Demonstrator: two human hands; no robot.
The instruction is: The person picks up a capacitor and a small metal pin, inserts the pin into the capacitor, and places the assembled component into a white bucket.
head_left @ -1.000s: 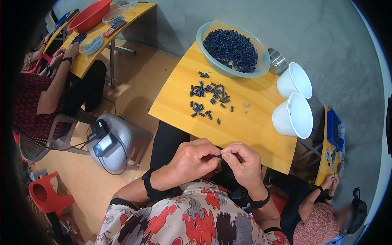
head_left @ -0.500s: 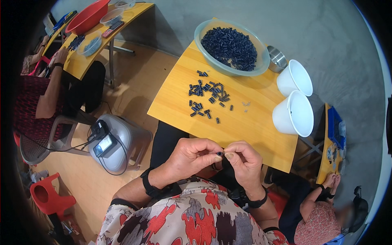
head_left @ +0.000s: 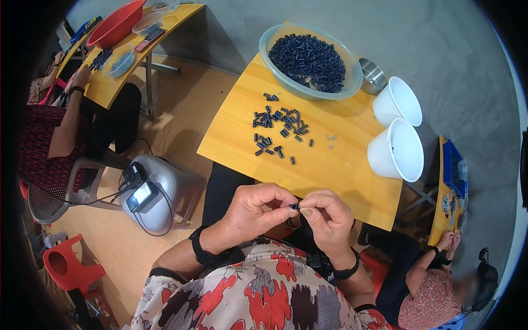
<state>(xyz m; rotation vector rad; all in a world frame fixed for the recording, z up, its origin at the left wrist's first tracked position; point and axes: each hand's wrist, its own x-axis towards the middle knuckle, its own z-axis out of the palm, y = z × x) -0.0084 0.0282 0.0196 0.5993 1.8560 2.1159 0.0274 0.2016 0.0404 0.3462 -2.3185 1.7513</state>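
Above my lap, at the table's near edge, both hands meet fingertip to fingertip. My left hand (head_left: 259, 206) pinches a small dark blue tubular plastic piece (head_left: 294, 207) between thumb and forefinger, its round end showing. Closed in a pinch against that end is my right hand (head_left: 330, 215); whatever its fingertips hold is too small to make out. Beyond the hands, a loose pile of similar dark pieces (head_left: 289, 122) lies on the yellow table (head_left: 335, 179). A few tiny clear bits (head_left: 331, 137) lie to the pile's right.
A pale green basin (head_left: 266, 52) full of dark pieces stands at the back, beside a metal bowl (head_left: 374, 77). Two white buckets (head_left: 389, 104) stand along the right edge. A grey stool (head_left: 165, 198) carries cabled devices at left. Co-workers sit left and right.
Both hands keep their pinches, and the dark piece has shifted very slightly left. The view has moved a little; the things on the table appear unchanged.
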